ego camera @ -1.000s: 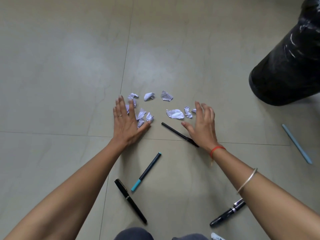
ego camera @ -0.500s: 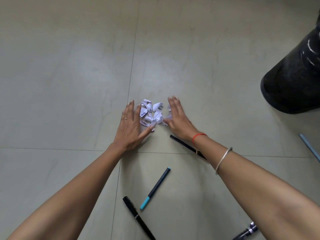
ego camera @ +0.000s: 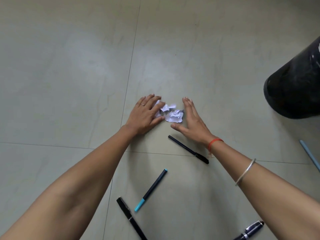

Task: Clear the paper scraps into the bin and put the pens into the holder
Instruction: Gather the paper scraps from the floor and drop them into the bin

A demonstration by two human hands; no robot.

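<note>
Paper scraps (ego camera: 170, 112) sat bunched on the floor between left hand (ego camera: 144, 115) and right hand (ego camera: 192, 123), fingers straight, gripping nothing. None binned yet; bin (ego camera: 294, 84) stood far right. Pens (ego camera: 151, 190) lay loose nearer; holder not visible.

On the floor (ego camera: 69, 70), mid-scene, paper scraps (ego camera: 171, 113) in one small heap. Left hand (ego camera: 145, 116) flat at the heap's left, fingers (ego camera: 150, 103) over its left edge; right hand (ego camera: 193, 122) just beside its right edge. Just near of the right hand, first pen (ego camera: 188, 149), slanting far-left to near-right, its near end beside the right wrist. Nearer and to the left, second pen (ego camera: 151, 190); nearer-left again, third pen (ego camera: 130, 218), cut by the near edge of the view. At near right, fourth pen (ego camera: 250, 230), partly behind the right forearm. At the right edge, fifth pen (ego camera: 310, 156), well apart from the others. Far right, bin (ego camera: 294, 87), well apart from the heap.
</note>
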